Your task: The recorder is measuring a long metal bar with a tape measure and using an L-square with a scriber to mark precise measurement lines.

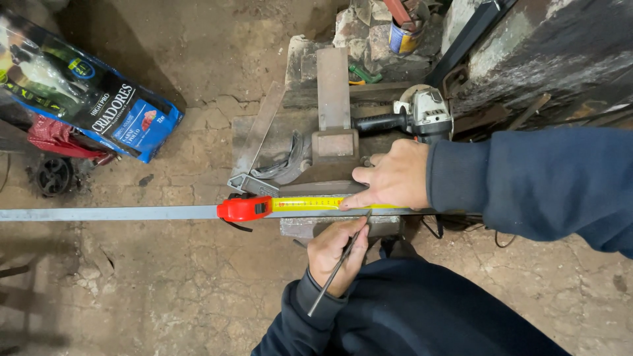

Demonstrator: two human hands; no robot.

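A long grey flat metal bar point(105, 213) lies across a low, rusty metal work block point(310, 227) on the dirt floor. On the bar rests a red tape measure point(244, 208), its yellow blade point(306, 204) pulled out to the right. My right hand point(392, 178) comes in from the right in a dark blue sleeve and presses the blade onto the bar with the index finger. Just below the bar, my left hand point(333, 254) grips a thin metal scribing rod point(333, 273). The rod's tip touches the bar beside my right fingertip.
An angle grinder point(422, 115) lies behind my right hand, among rusty steel pieces and an upright steel plate point(333, 86). A blue and black feed bag point(99, 99) lies at upper left, a small wheel point(53, 175) below it. A tin can point(403, 36) stands at the back.
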